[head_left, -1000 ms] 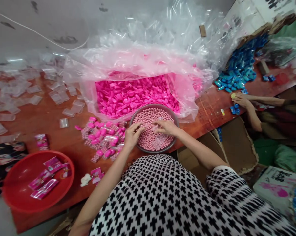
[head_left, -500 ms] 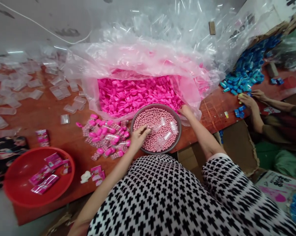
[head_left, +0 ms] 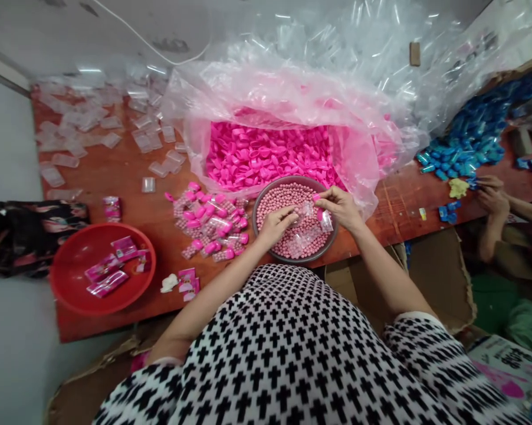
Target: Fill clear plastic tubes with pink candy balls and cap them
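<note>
Beads (head_left: 283,195) fill the grey bowl (head_left: 299,260) at the frame's centre, and over it I see the left hand (head_left: 275,226) pinching a small clear container (head_left: 308,208) and the right hand (head_left: 343,208) a pink cap (head_left: 316,196), presumably so strays drop back in.

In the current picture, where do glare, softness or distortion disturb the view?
Head view: glints on the clear plastic at the back. Head view: faint edges on the clear containers in the bowl. Head view: the co-worker's hands look soft, the pattern on the right sleeve stretched.
</note>
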`<action>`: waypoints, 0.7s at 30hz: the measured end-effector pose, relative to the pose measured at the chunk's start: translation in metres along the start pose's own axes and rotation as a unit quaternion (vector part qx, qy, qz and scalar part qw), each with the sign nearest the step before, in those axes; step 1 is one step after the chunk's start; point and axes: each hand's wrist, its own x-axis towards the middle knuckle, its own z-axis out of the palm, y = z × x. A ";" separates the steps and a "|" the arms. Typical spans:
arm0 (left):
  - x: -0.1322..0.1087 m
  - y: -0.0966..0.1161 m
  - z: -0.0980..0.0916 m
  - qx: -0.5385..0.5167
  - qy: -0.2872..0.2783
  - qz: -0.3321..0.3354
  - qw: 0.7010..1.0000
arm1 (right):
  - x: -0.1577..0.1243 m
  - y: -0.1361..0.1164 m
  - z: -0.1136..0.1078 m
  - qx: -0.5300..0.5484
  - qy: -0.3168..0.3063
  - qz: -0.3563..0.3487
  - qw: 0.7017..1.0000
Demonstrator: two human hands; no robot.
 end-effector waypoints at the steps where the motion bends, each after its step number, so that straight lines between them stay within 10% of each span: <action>1: -0.002 0.003 -0.001 0.017 -0.002 0.012 1.000 | -0.003 -0.006 0.007 -0.018 -0.012 -0.025 0.999; 7: -0.013 0.011 -0.010 0.077 -0.021 0.081 0.994 | -0.017 -0.021 0.030 -0.142 -0.077 -0.128 0.979; 21: -0.018 0.020 -0.015 0.126 0.010 0.096 0.987 | -0.027 -0.025 0.041 -0.149 -0.122 -0.080 0.978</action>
